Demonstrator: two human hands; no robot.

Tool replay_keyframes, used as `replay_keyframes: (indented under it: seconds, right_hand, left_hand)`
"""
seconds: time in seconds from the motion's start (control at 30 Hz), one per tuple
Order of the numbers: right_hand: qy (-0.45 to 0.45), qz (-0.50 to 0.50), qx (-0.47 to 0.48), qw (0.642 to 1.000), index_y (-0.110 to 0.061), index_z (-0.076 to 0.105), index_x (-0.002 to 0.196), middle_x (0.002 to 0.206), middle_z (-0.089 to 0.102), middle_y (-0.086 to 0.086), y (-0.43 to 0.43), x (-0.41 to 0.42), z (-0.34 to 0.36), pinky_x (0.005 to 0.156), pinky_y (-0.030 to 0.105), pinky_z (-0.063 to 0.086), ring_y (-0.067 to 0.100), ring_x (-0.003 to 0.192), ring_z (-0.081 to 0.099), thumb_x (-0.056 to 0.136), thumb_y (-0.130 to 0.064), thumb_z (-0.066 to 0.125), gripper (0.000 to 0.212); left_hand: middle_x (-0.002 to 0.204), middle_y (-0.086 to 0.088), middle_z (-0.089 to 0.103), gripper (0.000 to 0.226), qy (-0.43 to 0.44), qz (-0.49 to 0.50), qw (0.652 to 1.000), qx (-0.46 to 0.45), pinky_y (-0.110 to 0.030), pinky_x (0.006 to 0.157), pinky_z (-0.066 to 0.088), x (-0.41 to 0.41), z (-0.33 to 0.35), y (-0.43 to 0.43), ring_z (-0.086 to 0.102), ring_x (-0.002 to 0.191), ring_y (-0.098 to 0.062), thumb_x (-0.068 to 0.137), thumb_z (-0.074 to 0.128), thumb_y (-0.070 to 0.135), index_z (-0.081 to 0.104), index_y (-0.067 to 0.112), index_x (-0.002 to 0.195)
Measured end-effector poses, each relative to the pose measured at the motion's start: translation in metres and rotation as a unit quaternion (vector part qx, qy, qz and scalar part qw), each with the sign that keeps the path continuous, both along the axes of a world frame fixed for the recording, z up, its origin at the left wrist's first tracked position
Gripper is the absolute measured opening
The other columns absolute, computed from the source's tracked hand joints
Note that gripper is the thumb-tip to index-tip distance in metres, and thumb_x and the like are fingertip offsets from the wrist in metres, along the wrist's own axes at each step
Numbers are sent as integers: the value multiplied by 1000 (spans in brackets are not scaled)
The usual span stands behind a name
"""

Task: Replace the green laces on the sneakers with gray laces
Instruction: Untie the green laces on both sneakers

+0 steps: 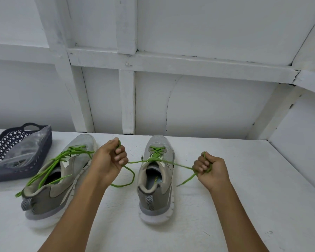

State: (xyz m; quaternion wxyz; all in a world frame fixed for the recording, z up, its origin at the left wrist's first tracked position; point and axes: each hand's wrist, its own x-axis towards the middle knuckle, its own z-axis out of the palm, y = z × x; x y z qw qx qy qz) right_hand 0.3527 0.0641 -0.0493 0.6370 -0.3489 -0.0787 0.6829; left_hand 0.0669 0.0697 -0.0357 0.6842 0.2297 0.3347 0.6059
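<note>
Green lace [156, 150] sits in the sneaker [161, 141] standing btwn both hands on a white table [244, 197], white panelled wall [207, 106] behind. 2nd sneaker [80, 139] w/ its own loose lace [80, 152] leans at left, near a dark basket [46, 148]. Bag [25, 148] contents in basket hard to make out. Left hand [109, 157] & right hand [211, 168]: fingers curled tight, each gripping one lace end, lace taut across.

1. The sneakers [166, 190]: grey woven mesh at the toes, matt suede-like sides, white rubbery soles.
2. The green laces [156, 153]: matt woven cord.
3. The far-left basket [48, 142]: dark perforated plastic, holding a glossy clear plastic bag [25, 150].
4. The table [225, 215]: white, matt, slightly rough.
</note>
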Motion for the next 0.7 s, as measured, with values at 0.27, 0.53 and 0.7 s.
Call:
replay_keyframes:
  seconds: [0.27, 0.53, 0.7]
  right_hand:
    - [-406, 103, 47, 907, -9, 69, 98, 60, 37, -3, -10, 0, 3, 40, 21, 21, 8, 45, 24, 96, -20, 60, 15]
    - [-639, 146, 167, 737, -39, 74, 94, 111, 67, -18, -15, -33, 12, 87, 19, 44, 0, 108, 56, 83, -33, 78, 13]
    - [-703, 138, 212, 665, -35, 74, 98, 111, 65, -11, -16, -55, 15, 87, 13, 38, 6, 110, 52, 84, -28, 78, 16]
  left_hand:
    - [78, -3, 55, 6, 273, -29, 961, 45, -24, 45, 29, 12, 4, -3, 31, 52, -12, 96, 58, 11, 61, 14, 92]
    - [105, 19, 63, 14, 624, -101, 753, 183, -16, 75, 43, 19, 1, -8, 58, 89, 3, 88, 73, 34, 71, 42, 99]
    - [116, 11, 58, 20, 660, -103, 696, 263, -25, 91, 45, 39, -1, -9, 51, 108, -5, 87, 74, 31, 70, 35, 106]
